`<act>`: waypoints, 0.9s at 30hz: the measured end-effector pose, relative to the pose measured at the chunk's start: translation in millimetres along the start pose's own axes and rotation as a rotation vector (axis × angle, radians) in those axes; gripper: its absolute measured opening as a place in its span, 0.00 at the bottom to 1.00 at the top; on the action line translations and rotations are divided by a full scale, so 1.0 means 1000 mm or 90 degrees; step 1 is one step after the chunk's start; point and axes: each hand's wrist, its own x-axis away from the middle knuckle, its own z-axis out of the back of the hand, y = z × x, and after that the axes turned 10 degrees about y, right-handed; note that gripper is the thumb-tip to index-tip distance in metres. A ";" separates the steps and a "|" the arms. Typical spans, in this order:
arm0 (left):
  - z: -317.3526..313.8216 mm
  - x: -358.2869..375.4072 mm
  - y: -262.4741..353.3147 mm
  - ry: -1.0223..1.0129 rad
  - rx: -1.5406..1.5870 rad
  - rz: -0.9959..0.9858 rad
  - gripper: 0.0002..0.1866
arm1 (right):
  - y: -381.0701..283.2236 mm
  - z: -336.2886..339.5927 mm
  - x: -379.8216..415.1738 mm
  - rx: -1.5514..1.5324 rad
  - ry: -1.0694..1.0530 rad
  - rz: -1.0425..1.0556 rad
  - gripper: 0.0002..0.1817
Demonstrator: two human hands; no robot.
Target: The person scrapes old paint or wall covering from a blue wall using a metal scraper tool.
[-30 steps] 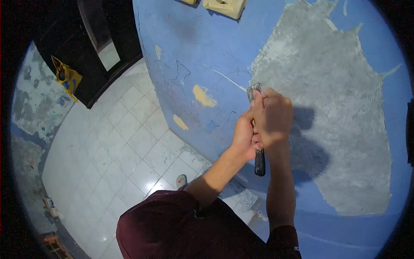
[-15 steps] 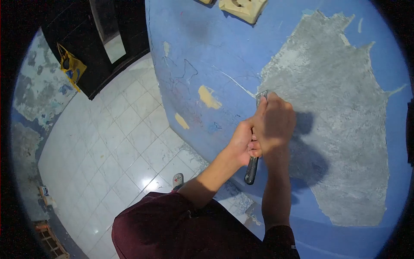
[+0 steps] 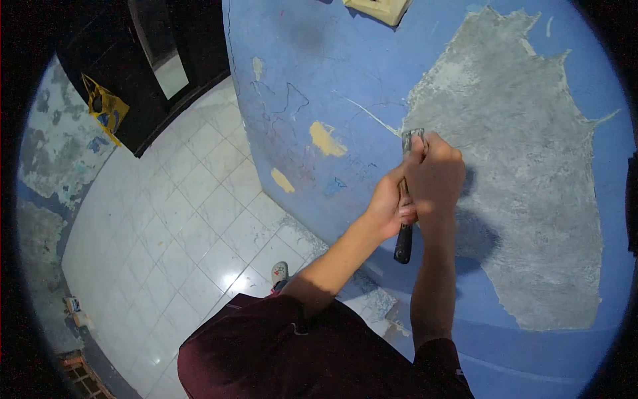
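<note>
Both my hands are closed around one scraper (image 3: 403, 246) with a black handle. Its short metal blade points up and meets the blue wall (image 3: 372, 80) at the left edge of a bare grey patch (image 3: 525, 166). My right hand (image 3: 435, 174) grips it high up, close to the blade, with the thumb along it. My left hand (image 3: 387, 205) wraps the handle lower down, against the right hand, and the handle's end sticks out below. A thin pale scratch runs from the blade up to the left. The right hand hides the middle of the scraper.
A cream wall fitting (image 3: 380, 9) sits at the top. Dark furniture (image 3: 119, 60) with a yellow bag (image 3: 106, 110) hanging on it stands left. White floor tiles (image 3: 179, 206) spread below, with a shoe (image 3: 280, 272) on them. Small items (image 3: 74, 312) lie by the left wall.
My hands and the scraper have shifted slightly right and up in view, and the handle stands more upright. The wall view has shifted a little as well.
</note>
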 end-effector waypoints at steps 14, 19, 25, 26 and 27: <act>0.021 0.005 -0.037 0.126 -0.029 0.009 0.13 | -0.003 -0.009 0.009 0.046 -0.054 -0.054 0.14; 0.015 0.011 -0.024 0.157 -0.077 0.060 0.14 | -0.004 -0.012 0.010 0.055 -0.082 -0.059 0.14; 0.017 0.014 -0.011 0.171 -0.122 0.109 0.18 | -0.012 -0.011 0.005 -0.002 -0.059 -0.034 0.12; 0.019 0.013 -0.009 0.154 -0.131 0.123 0.19 | -0.012 -0.012 0.006 -0.003 -0.046 -0.020 0.11; 0.022 0.012 -0.007 0.152 -0.129 0.122 0.19 | -0.012 -0.014 0.005 -0.005 -0.033 -0.006 0.11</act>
